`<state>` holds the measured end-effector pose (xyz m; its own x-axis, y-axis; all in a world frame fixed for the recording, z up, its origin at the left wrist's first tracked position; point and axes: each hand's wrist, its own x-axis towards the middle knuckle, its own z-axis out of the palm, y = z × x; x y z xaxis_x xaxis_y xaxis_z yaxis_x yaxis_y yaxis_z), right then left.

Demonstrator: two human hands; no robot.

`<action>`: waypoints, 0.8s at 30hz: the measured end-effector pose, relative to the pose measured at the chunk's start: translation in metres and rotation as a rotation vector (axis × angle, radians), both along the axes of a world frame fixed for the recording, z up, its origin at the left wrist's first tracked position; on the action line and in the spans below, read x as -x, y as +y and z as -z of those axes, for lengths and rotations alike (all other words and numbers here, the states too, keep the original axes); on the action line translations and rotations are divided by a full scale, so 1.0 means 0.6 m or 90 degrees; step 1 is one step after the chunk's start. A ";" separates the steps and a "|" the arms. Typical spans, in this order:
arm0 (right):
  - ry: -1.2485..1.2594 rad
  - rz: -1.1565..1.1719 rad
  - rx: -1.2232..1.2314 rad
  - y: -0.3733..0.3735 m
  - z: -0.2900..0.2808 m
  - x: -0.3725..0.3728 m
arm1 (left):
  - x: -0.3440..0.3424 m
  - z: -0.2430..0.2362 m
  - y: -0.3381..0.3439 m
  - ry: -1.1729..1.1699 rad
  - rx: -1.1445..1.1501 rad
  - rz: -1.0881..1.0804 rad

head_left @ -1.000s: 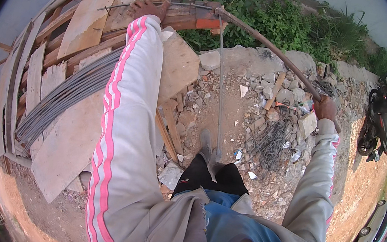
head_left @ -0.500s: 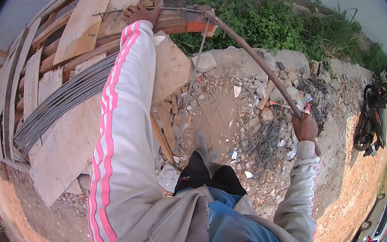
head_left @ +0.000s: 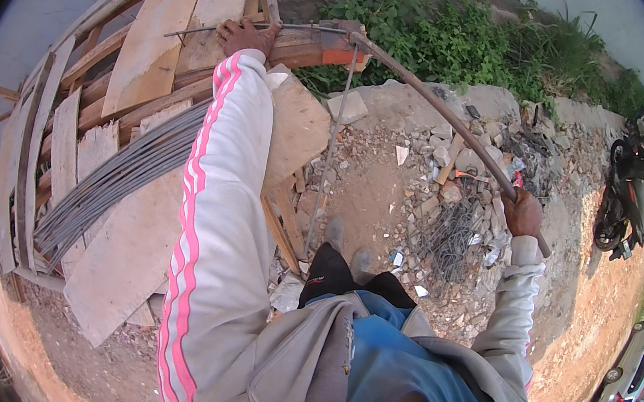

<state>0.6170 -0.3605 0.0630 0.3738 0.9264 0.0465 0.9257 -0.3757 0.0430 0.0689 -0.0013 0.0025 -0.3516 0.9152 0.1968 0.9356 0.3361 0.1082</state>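
Note:
My left hand (head_left: 245,37) presses down over a thin steel rod (head_left: 192,30) on the wooden bench, fingers curled across it and thumb to the right. At the bench's right end, the rod meets a small metal fixture (head_left: 333,29) above an orange-red block end. From there a thin rod length (head_left: 332,142) slants down toward my feet; whether it is one bent piece I cannot tell. My right hand (head_left: 524,213) is closed round the lower part of a long rusty metal bar (head_left: 438,109), whose upper end meets the fixture.
A bundle of grey steel rods (head_left: 119,180) lies across boards (head_left: 128,241) on the left. Rubble (head_left: 425,145) and tangled wire (head_left: 454,237) cover the ground to the right. Green plants (head_left: 454,40) grow behind. A motorcycle (head_left: 623,190) and a car (head_left: 622,378) stand far right.
The whole view has shifted slightly, so the bench and both hands appear further right. My feet look a little further apart. Both hands keep their holds.

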 end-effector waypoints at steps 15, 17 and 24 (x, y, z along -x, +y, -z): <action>1.020 -0.097 -0.044 0.107 0.183 0.404 | 0.138 0.001 0.056 -0.021 0.100 0.126; 1.024 -0.112 -0.164 0.112 0.180 0.424 | 0.084 -0.055 0.059 0.041 0.084 0.191; 0.879 -0.031 -0.284 0.156 0.151 0.399 | -0.004 -0.198 0.000 0.066 -0.185 0.408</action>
<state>0.3777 -0.2667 -0.0279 0.3281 0.9440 -0.0352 0.1434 -0.0866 -0.9859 0.0715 -0.0016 0.1213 0.2724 0.8406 0.4682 0.9497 -0.3130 0.0093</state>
